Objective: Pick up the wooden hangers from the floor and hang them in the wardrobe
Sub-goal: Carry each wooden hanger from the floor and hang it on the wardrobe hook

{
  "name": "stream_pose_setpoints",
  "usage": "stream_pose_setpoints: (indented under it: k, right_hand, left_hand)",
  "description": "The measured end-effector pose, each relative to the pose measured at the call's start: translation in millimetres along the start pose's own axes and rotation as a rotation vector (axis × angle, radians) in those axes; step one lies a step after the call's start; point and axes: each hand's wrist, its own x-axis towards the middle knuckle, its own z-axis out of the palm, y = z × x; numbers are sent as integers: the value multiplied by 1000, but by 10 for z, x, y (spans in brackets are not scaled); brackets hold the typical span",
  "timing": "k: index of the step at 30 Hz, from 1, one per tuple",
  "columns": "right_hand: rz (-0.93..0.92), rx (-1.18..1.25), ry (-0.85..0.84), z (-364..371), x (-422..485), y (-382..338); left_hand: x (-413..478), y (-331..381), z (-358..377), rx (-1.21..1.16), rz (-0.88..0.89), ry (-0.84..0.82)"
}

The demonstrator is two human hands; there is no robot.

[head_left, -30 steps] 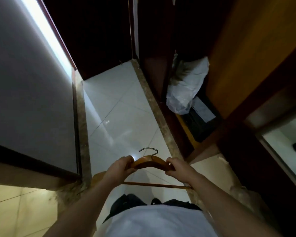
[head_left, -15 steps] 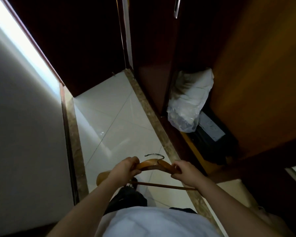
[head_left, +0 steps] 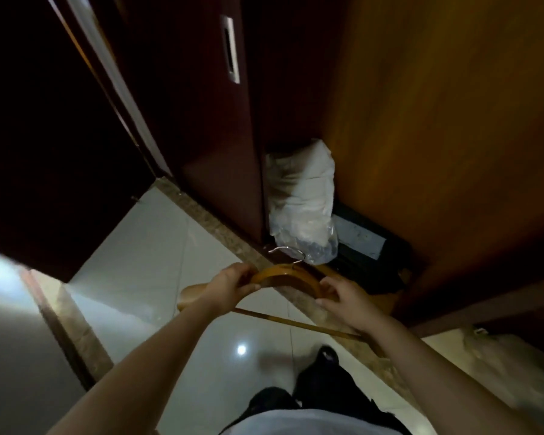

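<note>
Item by item, from the left of the head view, I am logging:

- Wall (head_left: 13, 356): flat, matt grey, catching a bright patch of light.
- Floor (head_left: 145, 246): glossy white tiles that are reflecting a small round light; a speckled stone border (head_left: 208, 221) is running along it on the wardrobe side.
- Left hand (head_left: 230, 285): fingers are curling round the left shoulder of the hanger, gripping it, with the rounded wooden end sticking out beyond the knuckles.
- Hanger (head_left: 286, 277): smooth, curved, honey-coloured wood, hanging in the air between both hands, over the border and just in front of the wardrobe's open bottom. Its thin wire hook (head_left: 288, 251) is pointing away from me, and its slim straight bar (head_left: 296, 323) is slanting below the hands.
- Door (head_left: 201, 120): dark, polished red-brown, carrying a narrow recessed metal handle (head_left: 231, 48).
- Bag (head_left: 302, 199): crumpled, cloudy white plastic, standing upright inside the wardrobe.
- Right hand (head_left: 346, 301): thumb and bent fingers are pinching the hanger's right shoulder.
- Case (head_left: 368, 246): black and boxy, lying beside the bag with a pale rectangular label on it.
- Wardrobe (head_left: 437, 136): broad, warm brown panel with faint grain.
</note>
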Motion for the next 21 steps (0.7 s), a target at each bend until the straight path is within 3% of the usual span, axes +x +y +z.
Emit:
stream_pose_setpoints:
  k: [21]
  right_hand:
    - [-75, 175, 553, -3107, 1277, 206]
  left_hand:
    - [2965, 2263, -1312, 61, 426, 218]
